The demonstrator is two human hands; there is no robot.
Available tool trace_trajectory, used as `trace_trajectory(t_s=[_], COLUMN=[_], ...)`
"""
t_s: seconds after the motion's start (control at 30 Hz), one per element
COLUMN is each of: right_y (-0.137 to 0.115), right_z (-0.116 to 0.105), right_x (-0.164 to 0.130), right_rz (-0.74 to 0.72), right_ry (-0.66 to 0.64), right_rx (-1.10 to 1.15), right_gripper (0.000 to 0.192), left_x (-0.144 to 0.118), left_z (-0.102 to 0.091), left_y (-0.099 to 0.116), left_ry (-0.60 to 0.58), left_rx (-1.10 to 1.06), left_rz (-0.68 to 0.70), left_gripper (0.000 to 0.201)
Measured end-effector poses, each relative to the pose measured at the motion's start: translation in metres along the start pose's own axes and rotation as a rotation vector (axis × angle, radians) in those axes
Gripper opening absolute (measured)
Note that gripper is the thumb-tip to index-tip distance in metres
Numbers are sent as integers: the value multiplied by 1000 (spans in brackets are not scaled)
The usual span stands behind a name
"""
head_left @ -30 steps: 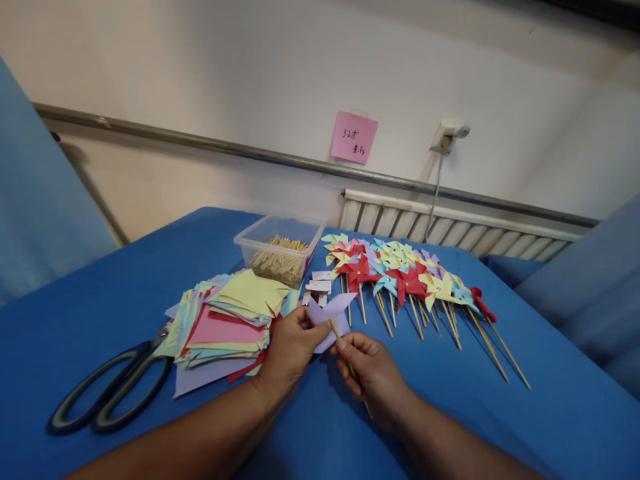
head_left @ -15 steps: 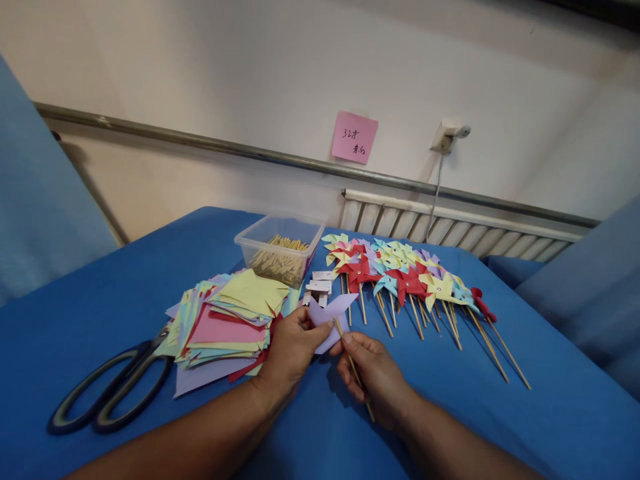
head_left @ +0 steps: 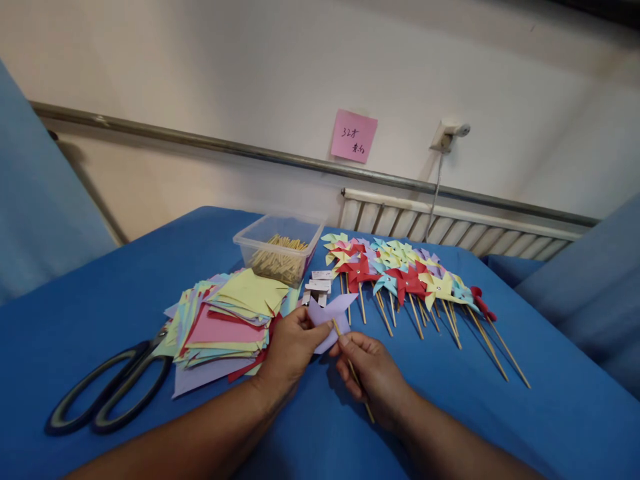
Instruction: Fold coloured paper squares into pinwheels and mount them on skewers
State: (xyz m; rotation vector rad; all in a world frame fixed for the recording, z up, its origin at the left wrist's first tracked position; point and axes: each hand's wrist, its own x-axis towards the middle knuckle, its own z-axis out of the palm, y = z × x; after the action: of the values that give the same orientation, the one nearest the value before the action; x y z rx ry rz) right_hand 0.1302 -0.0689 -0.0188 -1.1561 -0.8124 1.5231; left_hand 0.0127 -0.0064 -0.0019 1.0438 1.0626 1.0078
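My left hand pinches a folded lilac paper pinwheel at its middle, just above the blue table. My right hand grips a thin wooden stick, whose top end touches the back of the lilac paper. To the left of my hands lies a stack of coloured paper squares. Beyond my hands a row of finished pinwheels on sticks lies spread out.
Large scissors lie at the left by the paper stack. A clear plastic box with several sticks stands at the back. A few small white pieces lie beside it. A pink note hangs on the wall.
My right hand has shifted the stick slightly against the lilac paper; the hands stay in almost the same place.
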Motion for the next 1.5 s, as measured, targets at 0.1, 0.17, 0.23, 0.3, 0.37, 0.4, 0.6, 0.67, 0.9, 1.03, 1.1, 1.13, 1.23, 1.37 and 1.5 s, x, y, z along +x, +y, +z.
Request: trace_trajectory(t_s=[0.1, 0.17, 0.23, 0.3, 0.37, 0.4, 0.6, 0.67, 0.9, 1.03, 1.1, 1.13, 1.23, 1.37, 1.5], right_y=[0, 0, 0, 0, 1, 1, 0, 0, 4, 1, -3, -4, -7, -6, -4], right_z=[0, 0, 1, 0, 0, 0, 0, -1, -4, -6, -7, -7, -9, -10, -10], right_x=[0, -1, -1, -1, -1, 0, 0, -1, 2, 2, 1, 0, 0, 1, 2], right_rz=[-4, -5, -1, 5, 2, 0, -4, -7, -48, -12, 29, 47, 74, 69, 60], right_ry=[-8, -12, -12, -8, -9, -10, -17, -24, -42, -50, -46, -47, -62, -69, -69], right_rx=[4, 4, 4, 6, 8, 9, 31, 49, 121, 175, 200, 209, 224, 219, 214], right_gripper=[37, 37, 37, 38, 38, 38, 39, 39, 37, 35, 34, 33, 33, 34, 35], left_x=[0, 0, 0, 0, -1, -1, 0, 0, -1, -1, 0, 0, -1, 0, 1], left_z=[0, 0, 0, 0, 1, 1, 0, 0, 0, -1, -1, -1, -2, -2, -1], left_y=[0, -1, -1, -1, 0, 0, 0, -1, 0, -2, -3, -4, -4, -4, -4], left_ry=[3, -6, -11, -14, -16, -15, -12, -24, -31, -32, -35, -36, -26, -24, -14], left_rx=[5, 8, 9, 6, 3, 3, -1, -10, -11, 3, 12, 15, 13, 12, 13], left_rz=[-3, -3, 3, 4, 0, -4, -4, 4, 21, 16, 10, 10, 14, 29, 22], left_gripper=[31, 31, 31, 32, 33, 34, 33, 33, 35, 35, 36, 35, 33, 33, 33])
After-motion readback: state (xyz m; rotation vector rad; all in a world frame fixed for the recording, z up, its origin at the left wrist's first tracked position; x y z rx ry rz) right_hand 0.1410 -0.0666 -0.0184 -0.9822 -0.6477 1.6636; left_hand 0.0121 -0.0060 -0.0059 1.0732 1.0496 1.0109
